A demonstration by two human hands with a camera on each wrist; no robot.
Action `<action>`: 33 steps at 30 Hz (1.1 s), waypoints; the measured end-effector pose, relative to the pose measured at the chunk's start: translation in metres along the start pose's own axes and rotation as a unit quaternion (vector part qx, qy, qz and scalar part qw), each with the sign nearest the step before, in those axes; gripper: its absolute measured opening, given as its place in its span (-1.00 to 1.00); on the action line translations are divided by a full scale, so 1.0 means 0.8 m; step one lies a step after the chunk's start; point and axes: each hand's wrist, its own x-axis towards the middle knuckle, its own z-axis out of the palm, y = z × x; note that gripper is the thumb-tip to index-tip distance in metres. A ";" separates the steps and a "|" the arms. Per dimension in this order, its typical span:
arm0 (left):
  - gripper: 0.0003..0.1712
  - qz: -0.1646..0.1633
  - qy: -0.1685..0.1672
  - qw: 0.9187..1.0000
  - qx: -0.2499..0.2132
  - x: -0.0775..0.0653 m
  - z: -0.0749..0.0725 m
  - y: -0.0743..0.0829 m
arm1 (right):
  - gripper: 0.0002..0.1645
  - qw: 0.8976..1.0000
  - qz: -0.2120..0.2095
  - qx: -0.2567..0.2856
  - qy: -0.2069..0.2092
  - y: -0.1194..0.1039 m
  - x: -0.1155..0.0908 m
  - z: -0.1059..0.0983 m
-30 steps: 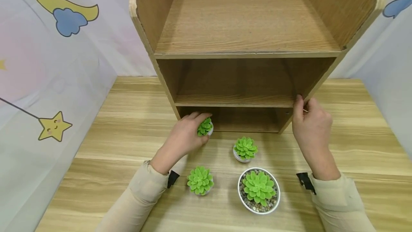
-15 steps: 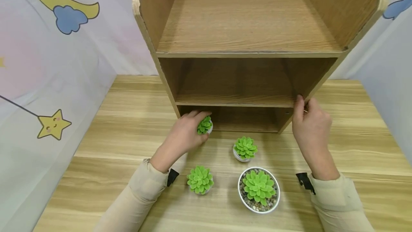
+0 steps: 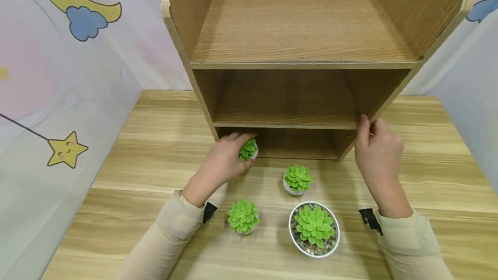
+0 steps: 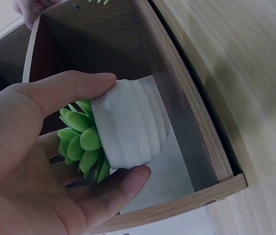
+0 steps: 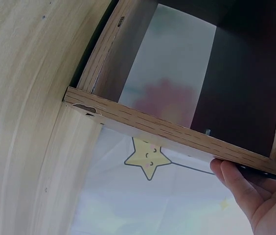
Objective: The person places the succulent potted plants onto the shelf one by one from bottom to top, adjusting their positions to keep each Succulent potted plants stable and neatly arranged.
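Note:
My left hand grips a small potted succulent at the left of the wooden shelf's lowest compartment. In the left wrist view, thumb and fingers pinch the ribbed white pot near its rim, and the pot is tipped sideways in that view. Green leaves point toward the palm. My right hand holds the shelf's right side panel near the middle board. In the right wrist view its fingertips press the outer face of that panel, with the thumb partly cut off by the frame.
Two small potted succulents, one nearer the shelf and one front left, stand on the wood-grain table. A larger white bowl planter with pebbles stands front right. Printed cloth hangs behind and at the sides.

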 end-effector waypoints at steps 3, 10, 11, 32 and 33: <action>-0.30 0.000 0.000 1.000 0.000 0.000 0.000 -0.001 | -0.59 1.000 0.000 -0.001 0.001 0.001 -0.001 0.001; -0.28 -0.005 0.000 1.000 0.000 0.001 0.001 -0.003 | -0.59 1.000 -0.001 -0.002 -0.002 0.002 -0.002 0.002; -0.28 -0.005 0.000 1.000 0.000 0.001 0.001 -0.004 | -0.58 1.000 0.000 -0.002 -0.003 0.002 -0.002 0.002; -0.26 -0.019 -0.018 1.000 0.008 0.007 0.002 -0.003 | -0.58 1.000 0.005 -0.004 0.001 0.002 -0.002 0.002; -0.26 -0.019 -0.018 1.000 0.006 0.008 0.003 -0.003 | -0.58 1.000 0.005 -0.004 0.001 0.002 -0.002 0.002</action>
